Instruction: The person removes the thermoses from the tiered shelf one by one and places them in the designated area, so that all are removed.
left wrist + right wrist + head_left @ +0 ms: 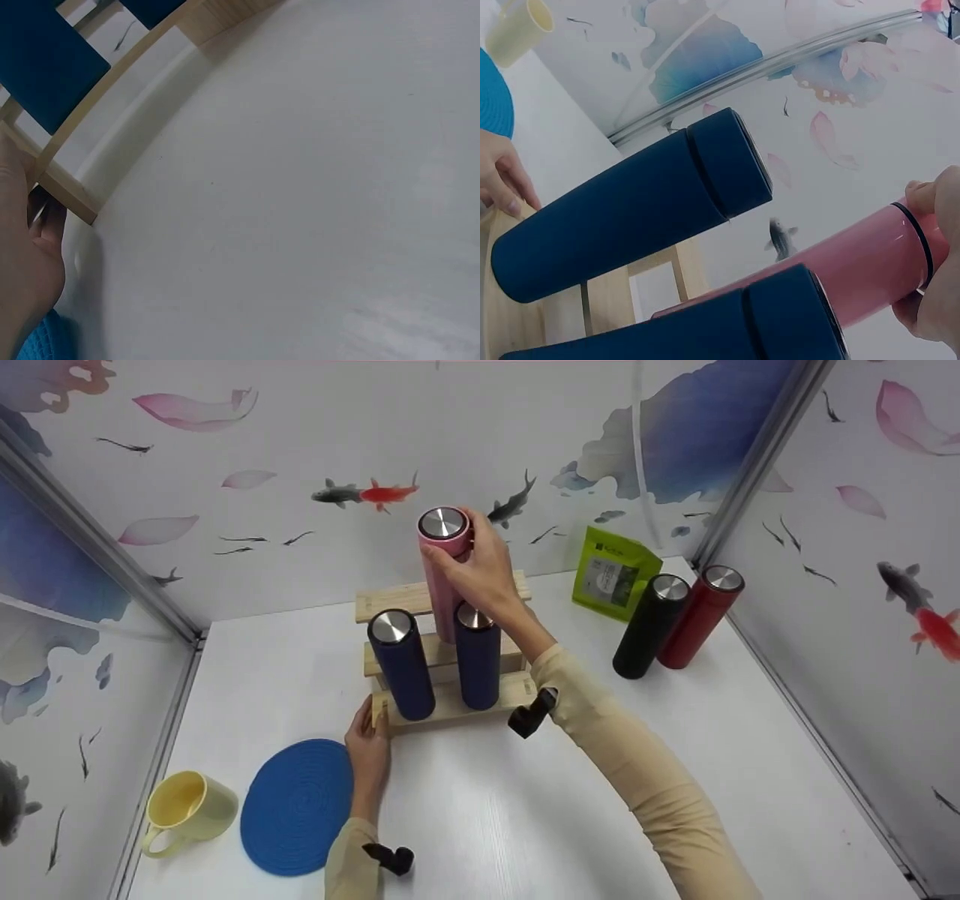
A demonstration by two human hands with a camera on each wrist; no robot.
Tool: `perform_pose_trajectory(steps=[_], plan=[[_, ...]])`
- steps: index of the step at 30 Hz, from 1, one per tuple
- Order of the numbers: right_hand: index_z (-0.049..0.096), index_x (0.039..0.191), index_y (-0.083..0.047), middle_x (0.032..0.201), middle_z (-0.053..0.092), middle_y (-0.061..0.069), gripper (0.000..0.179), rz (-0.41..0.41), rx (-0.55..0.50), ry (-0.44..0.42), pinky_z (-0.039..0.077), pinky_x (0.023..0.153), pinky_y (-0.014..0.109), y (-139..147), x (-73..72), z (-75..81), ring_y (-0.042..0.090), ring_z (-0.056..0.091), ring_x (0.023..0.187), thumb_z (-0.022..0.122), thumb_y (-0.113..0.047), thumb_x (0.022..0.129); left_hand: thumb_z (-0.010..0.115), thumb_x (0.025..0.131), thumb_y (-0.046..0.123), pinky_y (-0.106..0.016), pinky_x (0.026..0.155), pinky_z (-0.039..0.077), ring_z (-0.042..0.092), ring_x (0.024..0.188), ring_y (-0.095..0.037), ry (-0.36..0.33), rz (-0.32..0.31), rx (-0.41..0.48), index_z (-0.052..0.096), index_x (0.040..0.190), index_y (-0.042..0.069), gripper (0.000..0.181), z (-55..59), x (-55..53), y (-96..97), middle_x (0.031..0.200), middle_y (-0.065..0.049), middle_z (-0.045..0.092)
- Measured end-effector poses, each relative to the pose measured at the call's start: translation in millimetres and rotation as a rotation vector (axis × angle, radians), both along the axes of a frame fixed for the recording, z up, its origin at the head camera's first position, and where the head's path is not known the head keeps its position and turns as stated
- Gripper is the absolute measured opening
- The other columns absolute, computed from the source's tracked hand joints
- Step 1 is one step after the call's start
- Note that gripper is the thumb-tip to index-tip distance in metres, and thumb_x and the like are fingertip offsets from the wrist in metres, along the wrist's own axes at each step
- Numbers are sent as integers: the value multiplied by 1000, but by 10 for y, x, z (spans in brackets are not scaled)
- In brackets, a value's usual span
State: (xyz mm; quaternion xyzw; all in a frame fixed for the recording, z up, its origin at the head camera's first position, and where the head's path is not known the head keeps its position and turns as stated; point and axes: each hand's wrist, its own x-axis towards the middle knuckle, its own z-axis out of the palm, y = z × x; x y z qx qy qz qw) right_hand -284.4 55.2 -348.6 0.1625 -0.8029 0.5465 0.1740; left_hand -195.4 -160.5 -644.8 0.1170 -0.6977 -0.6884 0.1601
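Observation:
My right hand grips a pink thermos bottle round its lid end, thumb on one side and fingers on the other. The bottle stands upright over the middle step of a wooden tiered rack, behind two dark blue thermos bottles on the front step. Its lower end is partly hidden by the right-hand blue bottle. At the rack's front left corner my left hand pinches the end of the front step, thumb on top. In the left wrist view its fingers reach under the wood.
A blue round woven mat lies left of the left hand, with a yellow mug beyond it. To the right stand a green pouch, a black thermos and a red thermos. Printed wall panels enclose the white table.

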Motion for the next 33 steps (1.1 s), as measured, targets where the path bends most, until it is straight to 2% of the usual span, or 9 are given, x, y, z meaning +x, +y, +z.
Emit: perform_pose_trajectory(steps=[9,15,22,27,30,33], plan=[[46,144,3,136,60,18,68,-30,-46,-43,52,106,31,238,19,7,23,60,123,79,-23,90,60,101,4,-28,114,42,46,143,-35,-2,-2,-9,47,147,-5,49,24,-5,4,153,-24,47],[45,146,1,139,59,18,68,-45,-42,-37,50,109,31,399,10,-4,24,60,127,78,-21,91,62,100,4,-26,113,43,44,144,-37,11,-7,8,46,147,-7,51,27,0,-1,153,-26,46],[48,142,1,137,60,17,64,-68,-36,-39,50,108,31,554,-15,-30,23,60,126,78,-20,90,60,100,2,-29,113,44,46,142,-40,1,17,-20,48,146,-7,49,25,-11,3,151,-28,48],[48,143,1,138,59,18,64,-71,-44,-42,50,108,31,665,-20,-62,24,59,126,78,-20,90,60,100,2,-34,115,41,45,143,-36,-14,10,-26,47,147,-6,49,-1,-21,-2,153,-25,47],[49,142,2,136,59,18,63,-79,-50,-29,51,107,32,745,-27,-87,24,60,124,78,-20,90,60,100,3,-32,115,42,46,143,-34,-12,9,-27,47,147,-4,49,-8,-18,-4,153,-23,48],[49,141,2,136,60,18,63,-101,-49,-27,51,107,33,831,-32,-117,24,60,123,78,-21,90,60,100,1,-35,115,42,47,142,-38,-9,-3,-34,47,146,-8,49,150,48,16,151,-27,48]])
